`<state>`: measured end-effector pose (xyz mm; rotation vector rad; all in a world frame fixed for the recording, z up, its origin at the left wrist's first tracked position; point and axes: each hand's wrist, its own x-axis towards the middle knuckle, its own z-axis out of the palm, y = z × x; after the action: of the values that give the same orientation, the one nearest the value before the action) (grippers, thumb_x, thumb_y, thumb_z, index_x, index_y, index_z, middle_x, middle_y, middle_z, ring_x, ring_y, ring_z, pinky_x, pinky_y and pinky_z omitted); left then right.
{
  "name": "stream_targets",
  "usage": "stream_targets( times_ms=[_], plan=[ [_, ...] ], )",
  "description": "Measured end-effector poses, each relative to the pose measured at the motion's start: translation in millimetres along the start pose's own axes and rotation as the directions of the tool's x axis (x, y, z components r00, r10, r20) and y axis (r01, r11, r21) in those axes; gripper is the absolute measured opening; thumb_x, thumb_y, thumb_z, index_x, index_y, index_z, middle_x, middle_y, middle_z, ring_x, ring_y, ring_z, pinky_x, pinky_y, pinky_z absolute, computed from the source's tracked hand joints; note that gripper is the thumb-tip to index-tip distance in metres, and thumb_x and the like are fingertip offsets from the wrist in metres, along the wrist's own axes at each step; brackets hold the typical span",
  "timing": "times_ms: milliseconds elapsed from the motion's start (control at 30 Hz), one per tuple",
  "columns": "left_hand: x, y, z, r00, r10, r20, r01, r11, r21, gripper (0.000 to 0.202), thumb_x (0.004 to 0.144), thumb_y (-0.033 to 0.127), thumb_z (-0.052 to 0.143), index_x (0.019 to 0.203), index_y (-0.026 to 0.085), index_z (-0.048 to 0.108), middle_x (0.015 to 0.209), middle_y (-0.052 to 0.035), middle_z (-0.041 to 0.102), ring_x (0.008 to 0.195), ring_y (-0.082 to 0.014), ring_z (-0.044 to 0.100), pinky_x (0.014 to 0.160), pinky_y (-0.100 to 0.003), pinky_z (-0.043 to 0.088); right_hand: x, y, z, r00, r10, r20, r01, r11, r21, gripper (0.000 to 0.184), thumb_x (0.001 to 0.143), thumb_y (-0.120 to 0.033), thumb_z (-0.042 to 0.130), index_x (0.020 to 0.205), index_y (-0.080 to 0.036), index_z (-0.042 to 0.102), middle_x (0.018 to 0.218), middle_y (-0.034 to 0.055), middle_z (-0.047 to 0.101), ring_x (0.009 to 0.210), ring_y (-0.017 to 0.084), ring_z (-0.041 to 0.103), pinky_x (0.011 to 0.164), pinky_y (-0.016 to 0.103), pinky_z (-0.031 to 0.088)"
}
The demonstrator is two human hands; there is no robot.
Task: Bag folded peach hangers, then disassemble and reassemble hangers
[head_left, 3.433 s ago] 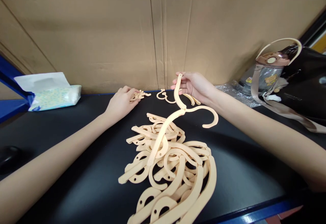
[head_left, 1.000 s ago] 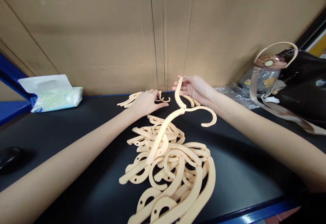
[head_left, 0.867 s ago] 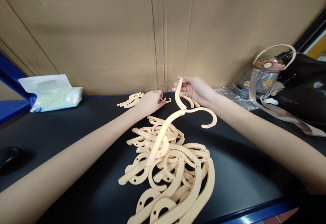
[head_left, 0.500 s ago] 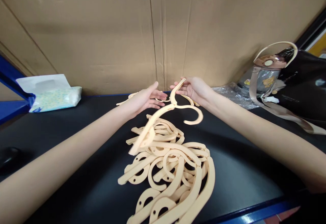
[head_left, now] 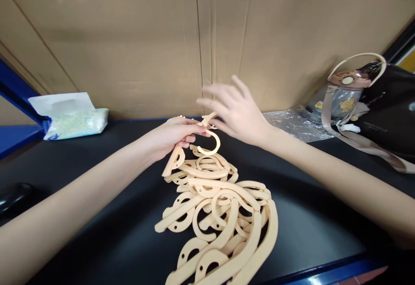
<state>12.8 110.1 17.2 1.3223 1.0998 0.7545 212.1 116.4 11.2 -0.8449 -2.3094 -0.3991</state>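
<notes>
A beige folding plastic hanger (head_left: 218,143) is in my left hand (head_left: 173,134), its thumb and fingers closed around the middle below the hook's neck. One arm with a half-round flap points down toward me, and the hook curves right. My right hand (head_left: 238,114) hovers just beyond the hanger's far arm, fingers spread and blurred by motion. Its thumb is close to that arm; whether they touch I cannot tell. Below both hands lies a tangled pile of matching hangers (head_left: 223,185). Parts of more beige hangers show behind my left hand, mostly hidden.
The black table (head_left: 311,216) ends at a cardboard wall (head_left: 129,43). A tissue pack (head_left: 76,123) lies at the left, a black mouse (head_left: 14,196) nearer. To the right are clear plastic wrap (head_left: 292,125), a strapped water bottle (head_left: 345,97) and a black bag (head_left: 389,107).
My left hand has taken hold of the hanger's middle and the hanger has shifted left. My right hand has let go of its far arm and turned over, fingers spreading.
</notes>
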Motion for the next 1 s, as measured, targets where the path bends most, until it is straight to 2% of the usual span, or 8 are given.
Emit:
stream_targets(
  times_ms=[67,200,267,367,500,633,833,1000],
  plan=[
    [0,2,-0.7,0.999,0.035,0.020,-0.037,0.997,0.067,0.003,0.072,0.009,0.072,0.072,0.012,0.073,0.072,-0.0040,0.062,0.048,-0.0038,0.027,0.039,-0.017,0.015,2,-5,-2,0.981,-0.127,0.146,0.137,0.989,-0.058,0.025,0.100,-0.018,0.041,0.108,-0.022,0.064,0.108,0.0061,0.066,0.111,0.024,0.057,0.118,0.054,0.022],
    [2,4,-2.9,0.995,0.086,0.048,-0.094,0.980,0.174,0.008,0.065,0.019,0.075,0.069,0.015,0.070,0.062,0.0017,0.047,0.049,-0.0049,0.022,0.040,-0.021,0.011,2,-14,-2,0.950,-0.093,0.297,0.161,0.963,-0.214,0.031,0.100,-0.009,0.034,0.104,-0.011,0.065,0.099,0.0136,0.066,0.091,0.026,0.061,0.083,0.040,0.048],
    [3,5,-2.4,0.995,0.086,0.048,-0.095,0.968,0.231,0.015,0.061,0.024,0.077,0.069,0.016,0.067,0.060,0.0037,0.042,0.049,-0.0054,0.021,0.040,-0.021,0.011,0,-20,0,0.933,-0.060,0.354,0.167,0.945,-0.280,0.033,0.100,-0.008,0.030,0.107,-0.008,0.063,0.100,0.0177,0.066,0.090,0.027,0.062,0.067,0.035,0.046],
    [8,6,-0.6,0.996,0.081,0.038,-0.088,0.949,0.301,0.022,0.055,0.027,0.080,0.064,0.018,0.062,0.058,0.0052,0.039,0.048,-0.0057,0.021,0.040,-0.022,0.012,-2,-27,6,0.915,-0.005,0.403,0.142,0.940,-0.310,0.037,0.100,-0.006,0.026,0.112,-0.005,0.061,0.099,0.0213,0.067,0.087,0.030,0.065,0.060,0.035,0.041],
    [13,8,-3.4,0.996,0.086,0.022,-0.088,0.908,0.411,0.019,0.057,0.027,0.080,0.062,0.019,0.064,0.054,0.0047,0.038,0.047,-0.0072,0.025,0.040,-0.022,0.012,-1,-5,8,0.890,0.224,0.396,-0.138,0.962,-0.235,0.025,0.095,-0.006,0.041,0.108,-0.010,0.062,0.094,0.0181,0.071,0.085,0.029,0.067,0.066,0.034,0.043],
    [8,11,-14.0,0.996,0.083,-0.030,-0.061,0.893,0.445,0.018,0.067,0.032,0.076,0.063,0.019,0.065,0.052,0.0051,0.033,0.045,-0.0070,0.022,0.042,-0.024,0.011,-1,51,5,0.816,0.518,0.257,-0.463,0.851,-0.247,0.026,0.098,-0.013,0.040,0.106,-0.011,0.065,0.095,0.0191,0.072,0.086,0.030,0.068,0.073,0.036,0.046],
    [2,27,-14.1,0.975,0.118,-0.186,-0.048,0.938,0.343,0.036,0.076,0.039,0.074,0.058,0.019,0.051,0.052,0.0055,0.027,0.045,-0.0059,0.022,0.045,-0.026,0.013,-9,99,26,0.723,0.650,0.234,-0.619,0.760,-0.198,0.023,0.094,-0.014,0.051,0.101,-0.012,0.073,0.102,0.0150,0.075,0.094,0.027,0.069,0.080,0.032,0.049],
    [6,41,2.2,0.937,0.326,-0.122,-0.285,0.921,0.266,0.033,0.075,0.021,0.060,0.055,0.020,0.035,0.056,0.0022,0.032,0.048,-0.0071,0.026,0.046,-0.025,0.021,-18,104,40,0.678,0.699,0.228,-0.679,0.714,-0.171,0.019,0.089,-0.015,0.060,0.100,-0.011,0.075,0.099,0.0172,0.075,0.096,0.030,0.069,0.083,0.038,0.050]
  ],
)
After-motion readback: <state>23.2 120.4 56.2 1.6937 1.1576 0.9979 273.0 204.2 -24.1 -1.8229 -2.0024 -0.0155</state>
